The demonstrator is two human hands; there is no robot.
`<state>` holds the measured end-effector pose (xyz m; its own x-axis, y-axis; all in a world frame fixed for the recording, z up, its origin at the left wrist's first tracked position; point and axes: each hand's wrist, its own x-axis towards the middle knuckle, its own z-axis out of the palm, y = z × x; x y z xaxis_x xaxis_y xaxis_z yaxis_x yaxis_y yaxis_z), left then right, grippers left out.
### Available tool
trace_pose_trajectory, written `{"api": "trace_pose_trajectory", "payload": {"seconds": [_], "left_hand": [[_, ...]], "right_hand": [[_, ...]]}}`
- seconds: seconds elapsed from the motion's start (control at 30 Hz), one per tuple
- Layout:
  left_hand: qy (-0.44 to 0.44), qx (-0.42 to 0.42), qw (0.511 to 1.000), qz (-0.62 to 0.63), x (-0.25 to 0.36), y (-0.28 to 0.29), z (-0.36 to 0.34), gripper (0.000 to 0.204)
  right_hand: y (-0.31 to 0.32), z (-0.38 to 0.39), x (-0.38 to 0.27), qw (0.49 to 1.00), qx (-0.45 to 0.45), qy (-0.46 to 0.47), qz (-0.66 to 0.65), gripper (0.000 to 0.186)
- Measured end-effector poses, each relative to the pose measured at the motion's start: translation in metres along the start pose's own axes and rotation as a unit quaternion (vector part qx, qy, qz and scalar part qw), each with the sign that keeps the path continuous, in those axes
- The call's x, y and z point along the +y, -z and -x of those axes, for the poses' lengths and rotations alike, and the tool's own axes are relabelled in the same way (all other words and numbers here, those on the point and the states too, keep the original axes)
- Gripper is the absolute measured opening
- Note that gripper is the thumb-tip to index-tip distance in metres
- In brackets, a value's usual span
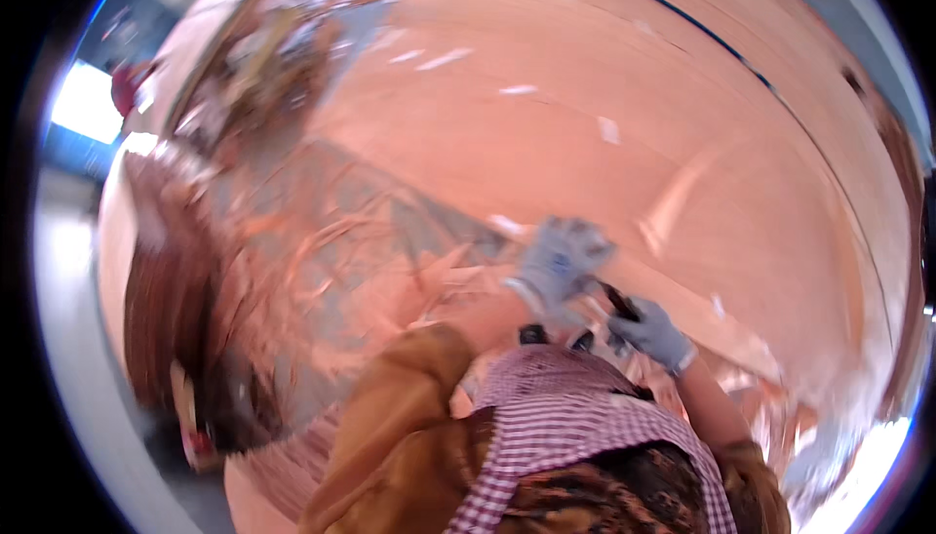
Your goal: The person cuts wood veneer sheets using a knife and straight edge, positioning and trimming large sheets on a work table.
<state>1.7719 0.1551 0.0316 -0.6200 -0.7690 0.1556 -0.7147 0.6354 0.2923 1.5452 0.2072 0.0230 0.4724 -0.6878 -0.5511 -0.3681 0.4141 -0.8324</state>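
Observation:
My left hand (560,259), in a pale grey work glove, is over the near edge of a wide pinkish-tan wood veneer sheet (565,95). Its fingers look spread, though motion blurs them, and nothing shows in them. Just to the right and nearer my body, my gloved right hand (659,336) is closed around a dark, slim-handled tool (621,303). Blur hides the tool's working end, so its kind is unclear. Beyond the right hand runs a narrow strip of veneer (697,315) along the sheet's near side.
Torn veneer scraps (302,261) litter the grey floor on the left. A tall stack of veneer sheets (171,261) stands at the far left, with more scraps (283,56) behind. A dark curved line (673,12) crosses the big sheet. My checked apron (575,427) is below.

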Motion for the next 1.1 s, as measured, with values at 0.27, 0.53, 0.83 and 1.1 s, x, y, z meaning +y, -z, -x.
{"api": "trace_pose_trajectory", "payload": {"seconds": [0.27,0.53,0.83,1.1], "left_hand": [[0.110,0.145,0.983,-0.030,0.010,-0.041,-0.093,0.032],[0.223,0.064,0.933,0.277,0.009,-0.040,-0.170,0.024],[0.261,-0.104,0.944,0.172,0.066,-0.034,-0.173,0.032],[0.267,0.221,0.817,0.461,-0.191,0.087,-0.051,0.020]], "right_hand": [[0.027,0.105,0.054,0.975,0.109,0.009,-0.194,0.043],[0.051,0.144,0.079,0.982,0.184,0.025,-0.030,0.032],[0.056,0.110,0.053,0.990,0.092,-0.022,-0.101,0.018],[-0.026,0.001,-0.014,0.996,0.085,-0.022,0.030,0.022]]}}
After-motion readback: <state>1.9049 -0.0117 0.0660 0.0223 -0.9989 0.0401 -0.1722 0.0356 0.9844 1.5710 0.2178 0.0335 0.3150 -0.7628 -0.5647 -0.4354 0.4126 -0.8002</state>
